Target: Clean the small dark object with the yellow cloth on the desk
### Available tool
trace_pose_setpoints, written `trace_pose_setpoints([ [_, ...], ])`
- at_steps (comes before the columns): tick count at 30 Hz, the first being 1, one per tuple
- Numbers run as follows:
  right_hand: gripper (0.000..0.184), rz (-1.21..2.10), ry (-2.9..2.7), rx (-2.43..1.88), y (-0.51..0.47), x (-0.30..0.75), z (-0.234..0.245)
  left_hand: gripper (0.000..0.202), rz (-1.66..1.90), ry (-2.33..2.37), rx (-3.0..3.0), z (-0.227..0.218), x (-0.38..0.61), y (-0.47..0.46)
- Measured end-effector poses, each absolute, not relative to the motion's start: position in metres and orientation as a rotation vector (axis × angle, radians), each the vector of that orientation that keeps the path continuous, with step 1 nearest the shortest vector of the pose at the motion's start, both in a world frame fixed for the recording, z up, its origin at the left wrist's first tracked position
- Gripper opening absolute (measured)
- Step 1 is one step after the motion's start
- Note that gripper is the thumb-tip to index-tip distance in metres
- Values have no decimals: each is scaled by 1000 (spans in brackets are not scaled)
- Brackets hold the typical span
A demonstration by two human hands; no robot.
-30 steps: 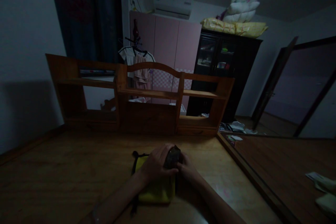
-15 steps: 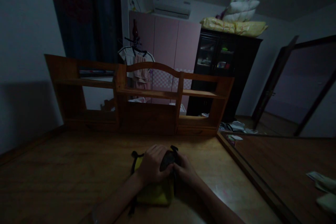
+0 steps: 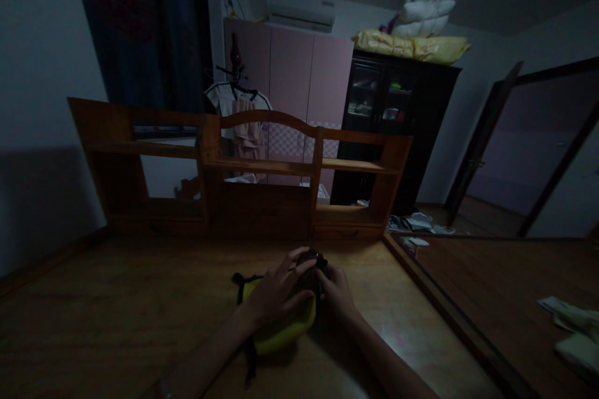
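A yellow-green fabric bag (image 3: 285,331) with black edging and black straps lies on the wooden tabletop (image 3: 140,299) in front of me. My left hand (image 3: 281,283) reaches over its upper part, fingers curled around a dark piece (image 3: 305,282) at the bag's right end. From the other side my right hand (image 3: 337,290) grips the black edge there, its fingertips mostly hidden. In this dim light I cannot tell whether the dark piece belongs to the bag or is a separate object. A black strap (image 3: 250,365) trails off the bag's lower left.
A wooden shelf unit (image 3: 262,168) stands along the table's far side. The table's raised right edge (image 3: 435,299) borders a brown floor or surface with pale cloth (image 3: 575,324) on it. Beyond are a pink wardrobe (image 3: 287,68), a dark cabinet (image 3: 421,112) and an open door (image 3: 486,137).
The bag's right end has swung up and to the right, tilting the bag. Both hands have shifted slightly with it, and my left fingers now reach further over the dark piece.
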State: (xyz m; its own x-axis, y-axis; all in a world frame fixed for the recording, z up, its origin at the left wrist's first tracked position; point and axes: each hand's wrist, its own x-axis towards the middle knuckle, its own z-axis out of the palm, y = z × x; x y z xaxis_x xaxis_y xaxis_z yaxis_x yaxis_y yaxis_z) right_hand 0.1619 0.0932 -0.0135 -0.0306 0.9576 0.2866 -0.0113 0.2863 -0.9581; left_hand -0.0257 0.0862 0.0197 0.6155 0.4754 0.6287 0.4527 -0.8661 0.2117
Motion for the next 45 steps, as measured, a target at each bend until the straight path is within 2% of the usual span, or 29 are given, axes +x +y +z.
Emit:
trace_pose_setpoints([
  [15,39,1113,-1335,-976,94,159,-17,75,1085,833,2834,15,-29,91],
  [33,45,1180,-1370,-766,91,154,-19,84,1334,735,3009,5,-30,102],
  [45,46,1146,-1453,-704,88,152,-18,81,1169,724,2975,9,-31,100],
])
